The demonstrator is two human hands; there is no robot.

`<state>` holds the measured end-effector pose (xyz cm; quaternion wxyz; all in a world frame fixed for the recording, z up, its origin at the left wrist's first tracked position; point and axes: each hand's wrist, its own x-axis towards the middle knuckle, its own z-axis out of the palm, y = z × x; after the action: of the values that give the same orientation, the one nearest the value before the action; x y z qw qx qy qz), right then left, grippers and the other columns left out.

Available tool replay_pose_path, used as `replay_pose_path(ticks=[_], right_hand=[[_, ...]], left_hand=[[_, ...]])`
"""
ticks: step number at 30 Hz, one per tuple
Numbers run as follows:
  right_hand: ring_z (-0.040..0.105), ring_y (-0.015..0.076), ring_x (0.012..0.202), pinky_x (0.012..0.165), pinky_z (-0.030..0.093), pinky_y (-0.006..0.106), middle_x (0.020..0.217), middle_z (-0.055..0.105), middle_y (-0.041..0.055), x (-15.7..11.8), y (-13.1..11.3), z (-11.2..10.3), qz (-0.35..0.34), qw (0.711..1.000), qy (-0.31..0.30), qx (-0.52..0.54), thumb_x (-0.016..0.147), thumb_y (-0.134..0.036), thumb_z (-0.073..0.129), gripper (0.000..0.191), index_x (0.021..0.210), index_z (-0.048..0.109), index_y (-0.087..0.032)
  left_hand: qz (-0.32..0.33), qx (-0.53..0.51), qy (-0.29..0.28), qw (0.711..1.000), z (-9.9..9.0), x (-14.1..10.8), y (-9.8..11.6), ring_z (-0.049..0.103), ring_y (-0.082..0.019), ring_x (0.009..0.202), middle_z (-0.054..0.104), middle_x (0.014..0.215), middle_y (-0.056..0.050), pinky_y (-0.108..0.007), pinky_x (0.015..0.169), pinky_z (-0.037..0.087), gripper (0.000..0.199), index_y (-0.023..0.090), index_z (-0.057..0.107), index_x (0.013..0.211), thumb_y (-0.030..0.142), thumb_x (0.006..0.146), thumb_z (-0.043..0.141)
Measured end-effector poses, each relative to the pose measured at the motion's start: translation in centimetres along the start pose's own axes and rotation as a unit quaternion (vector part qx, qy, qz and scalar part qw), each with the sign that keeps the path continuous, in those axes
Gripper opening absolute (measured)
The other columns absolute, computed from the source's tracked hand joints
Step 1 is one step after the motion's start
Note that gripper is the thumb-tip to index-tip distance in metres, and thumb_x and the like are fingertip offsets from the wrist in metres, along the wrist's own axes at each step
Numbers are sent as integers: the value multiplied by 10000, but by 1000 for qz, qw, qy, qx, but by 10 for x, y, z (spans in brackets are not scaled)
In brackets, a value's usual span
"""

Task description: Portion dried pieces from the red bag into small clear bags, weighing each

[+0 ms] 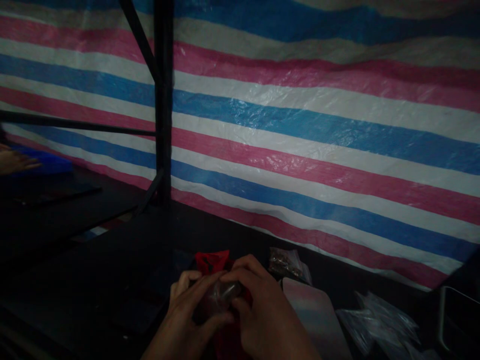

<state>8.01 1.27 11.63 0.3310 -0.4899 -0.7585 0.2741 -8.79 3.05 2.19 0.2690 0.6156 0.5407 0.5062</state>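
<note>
At the bottom middle of the head view, my left hand curls around a small, shiny clear plastic bag. The thumb and fingers of my right hand pinch the bag's upper right end. What the bag contains is too dark to make out. Behind and beneath both hands lies a bright red piece, mostly covered by them. Just beyond my right hand is a clear bag with brown bits. A pale, flat panel with rounded corners lies beside my right wrist.
Several empty-looking clear bags lie at the right, near a dark object with a light rim. A black post rises from the black table before a striped sheet. Another person's hand touches something blue.
</note>
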Motion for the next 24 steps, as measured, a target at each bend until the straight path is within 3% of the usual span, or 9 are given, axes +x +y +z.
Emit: replay_pose_path(ticks=[6, 13, 18, 20, 24], right_hand=[[666, 150, 1158, 1036, 464, 272, 1200, 709, -14, -1, -3, 2, -4, 1000, 17, 18, 713, 111, 521, 562, 1054, 754, -271], [682, 158, 1153, 1054, 466, 289, 1169, 763, -47, -5, -7, -6, 54, 994, -11, 91, 765, 51, 572, 546, 1091, 788, -329], [679, 177, 1179, 1078, 457, 311, 1198, 771, -25, -2, -3, -5, 32, 994, 28, 99, 753, 44, 586, 524, 1090, 788, -302], [689, 179, 1143, 1046, 473, 302, 1166, 774, -22, -1, -4, -5, 25, 993, 26, 117, 739, 45, 592, 493, 1029, 801, -294], [702, 207, 1089, 987, 498, 322, 1121, 784, -9, 0, -7, -9, 103, 984, 31, 142, 756, -33, 687, 447, 1088, 815, -304]], left_hand=[[-7, -36, -30, 999, -6, -1, 6, 637, -327, 1012, 695, 1013, -48, -481, 900, 588, 565, 430, 839, 1115, 207, 603, 753], [-18, -96, -62, 993, -11, -1, 19, 674, -331, 985, 724, 986, -72, -479, 886, 587, 365, 374, 868, 1008, 341, 661, 759], [-46, -126, -9, 991, -9, -1, 21, 686, -355, 1038, 755, 1040, -71, -483, 906, 586, 414, 349, 851, 999, 327, 589, 796], [-45, -145, -16, 988, -8, -1, 19, 693, -337, 1019, 737, 1028, -59, -448, 882, 595, 405, 347, 847, 1005, 325, 604, 803], [-25, -147, -39, 988, -8, -3, 15, 677, -279, 965, 673, 1011, -37, -377, 848, 601, 324, 350, 856, 1007, 299, 699, 769]])
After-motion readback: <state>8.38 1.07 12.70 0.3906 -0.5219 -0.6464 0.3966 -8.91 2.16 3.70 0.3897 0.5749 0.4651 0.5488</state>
